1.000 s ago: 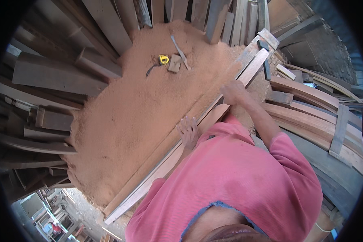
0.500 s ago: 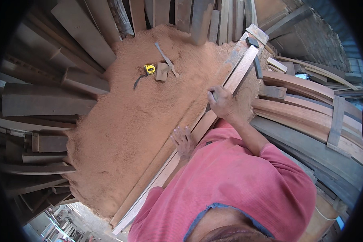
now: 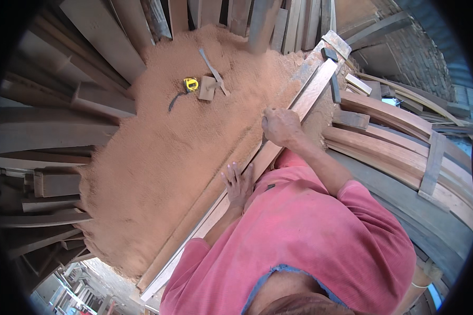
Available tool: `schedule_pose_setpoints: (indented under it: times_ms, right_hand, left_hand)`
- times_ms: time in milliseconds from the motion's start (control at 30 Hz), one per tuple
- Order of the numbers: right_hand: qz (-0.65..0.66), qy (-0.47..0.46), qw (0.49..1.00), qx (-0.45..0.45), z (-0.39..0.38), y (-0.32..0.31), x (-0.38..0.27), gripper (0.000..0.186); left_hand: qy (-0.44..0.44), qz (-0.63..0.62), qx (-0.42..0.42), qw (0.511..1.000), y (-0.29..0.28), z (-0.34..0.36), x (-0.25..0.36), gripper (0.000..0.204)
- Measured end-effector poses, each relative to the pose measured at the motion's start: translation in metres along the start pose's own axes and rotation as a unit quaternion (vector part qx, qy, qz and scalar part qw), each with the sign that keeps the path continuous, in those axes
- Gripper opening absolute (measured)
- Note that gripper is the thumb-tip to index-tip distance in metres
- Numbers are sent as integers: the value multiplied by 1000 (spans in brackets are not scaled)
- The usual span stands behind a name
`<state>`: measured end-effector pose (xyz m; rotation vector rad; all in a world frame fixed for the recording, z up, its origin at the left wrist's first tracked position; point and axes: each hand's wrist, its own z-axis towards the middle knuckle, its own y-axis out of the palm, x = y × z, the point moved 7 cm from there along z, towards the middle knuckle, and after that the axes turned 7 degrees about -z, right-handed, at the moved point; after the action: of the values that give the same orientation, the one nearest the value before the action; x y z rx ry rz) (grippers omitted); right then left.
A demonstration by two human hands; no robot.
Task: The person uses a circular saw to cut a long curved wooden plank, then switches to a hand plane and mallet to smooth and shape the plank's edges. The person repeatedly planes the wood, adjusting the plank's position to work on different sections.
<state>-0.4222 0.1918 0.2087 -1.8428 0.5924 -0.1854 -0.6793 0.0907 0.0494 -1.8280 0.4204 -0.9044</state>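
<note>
A long pale plank runs diagonally beside my body, with a dark clamp-like bar near its upper end. My left hand lies on the plank's edge, fingers spread. Farther up the plank, my right hand is curled round a small object whose shape is mostly hidden, with a dark part showing beneath it. On the reddish sawdust beyond rest a yellow tape measure, a wooden block and a long narrow grey tool.
Upright boards lean around the far and left sides of the sawdust bed. At my right are stacked reddish planks with a crosspiece. A cluttered floor area shows at the lower left.
My right hand has moved down and left along the plank, toward my left hand, which stays on the edge. The whole view has shifted slightly.
</note>
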Motion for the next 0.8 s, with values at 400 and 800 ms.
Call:
schedule_pose_setpoints:
  times_ms: [400,800]
  right_hand:
    - [215,24,967,133,20,62,139,28]
    - [50,-118,989,79,-87,11,-21,24]
  left_hand:
    - [30,71,52,996,5,-4,1,64]
    - [-10,88,101,991,5,-2,-7,67]
